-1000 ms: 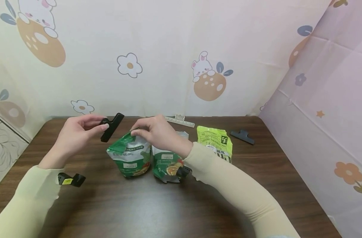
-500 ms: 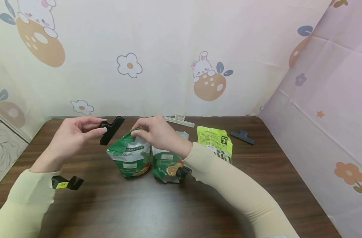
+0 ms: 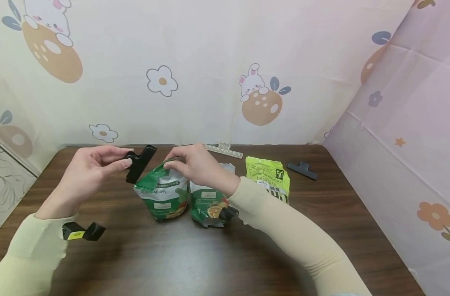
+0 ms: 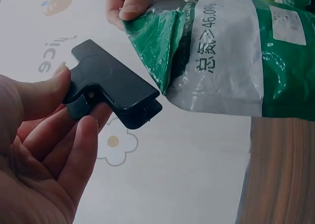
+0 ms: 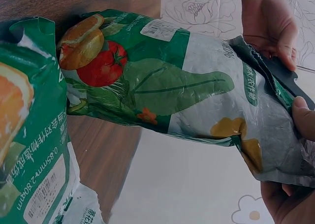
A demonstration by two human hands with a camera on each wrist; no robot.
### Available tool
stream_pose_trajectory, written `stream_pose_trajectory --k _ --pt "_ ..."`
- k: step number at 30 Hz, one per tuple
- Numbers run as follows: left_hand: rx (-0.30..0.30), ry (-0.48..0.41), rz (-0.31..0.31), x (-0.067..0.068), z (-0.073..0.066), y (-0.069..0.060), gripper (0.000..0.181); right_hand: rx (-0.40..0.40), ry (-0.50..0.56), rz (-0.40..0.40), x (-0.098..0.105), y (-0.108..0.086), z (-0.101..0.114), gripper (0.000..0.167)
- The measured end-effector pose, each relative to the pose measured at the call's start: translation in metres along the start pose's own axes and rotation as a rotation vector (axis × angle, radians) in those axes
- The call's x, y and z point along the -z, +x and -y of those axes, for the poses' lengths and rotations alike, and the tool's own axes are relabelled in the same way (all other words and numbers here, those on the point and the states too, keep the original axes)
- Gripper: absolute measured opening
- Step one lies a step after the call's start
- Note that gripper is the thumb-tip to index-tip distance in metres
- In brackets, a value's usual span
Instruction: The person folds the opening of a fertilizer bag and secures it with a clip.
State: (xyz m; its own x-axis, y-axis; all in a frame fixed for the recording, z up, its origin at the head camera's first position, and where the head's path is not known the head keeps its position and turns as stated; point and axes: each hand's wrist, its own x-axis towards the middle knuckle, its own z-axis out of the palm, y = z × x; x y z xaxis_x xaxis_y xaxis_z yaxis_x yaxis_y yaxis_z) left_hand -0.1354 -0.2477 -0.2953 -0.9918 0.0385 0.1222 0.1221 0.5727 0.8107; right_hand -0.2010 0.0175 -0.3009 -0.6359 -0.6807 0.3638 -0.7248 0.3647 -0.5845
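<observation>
The left arm (image 3: 30, 257) enters from the near left, pale-sleeved. The left hand (image 3: 86, 170) is raised, left thumb (image 4: 44, 96) opposed to left fingers (image 4: 82, 152) in a pinch. The right arm (image 3: 295, 234) extends from the near right, sleeved likewise; the right hand (image 3: 200, 167) pinches, right thumb (image 3: 177, 165) foremost. The hands are near each other, apart.

I could pass over the worktop (image 3: 165, 259) at six o'clock from the held bag (image 3: 163, 194); at three o'clock a second bag (image 3: 206, 205) blocks me.
</observation>
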Motion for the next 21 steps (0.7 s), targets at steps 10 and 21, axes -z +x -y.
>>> stream_pose_trajectory --k 10,21 --pt "-0.058 0.02 -0.011 -0.005 -0.007 -0.004 0.033 0.012 -0.01 -0.002 0.0 0.0 0.0 0.007" --pt "-0.178 0.074 -0.016 -0.015 -0.01 -0.003 0.025 0.023 -0.022 -0.001 0.0 0.0 0.0 0.008"
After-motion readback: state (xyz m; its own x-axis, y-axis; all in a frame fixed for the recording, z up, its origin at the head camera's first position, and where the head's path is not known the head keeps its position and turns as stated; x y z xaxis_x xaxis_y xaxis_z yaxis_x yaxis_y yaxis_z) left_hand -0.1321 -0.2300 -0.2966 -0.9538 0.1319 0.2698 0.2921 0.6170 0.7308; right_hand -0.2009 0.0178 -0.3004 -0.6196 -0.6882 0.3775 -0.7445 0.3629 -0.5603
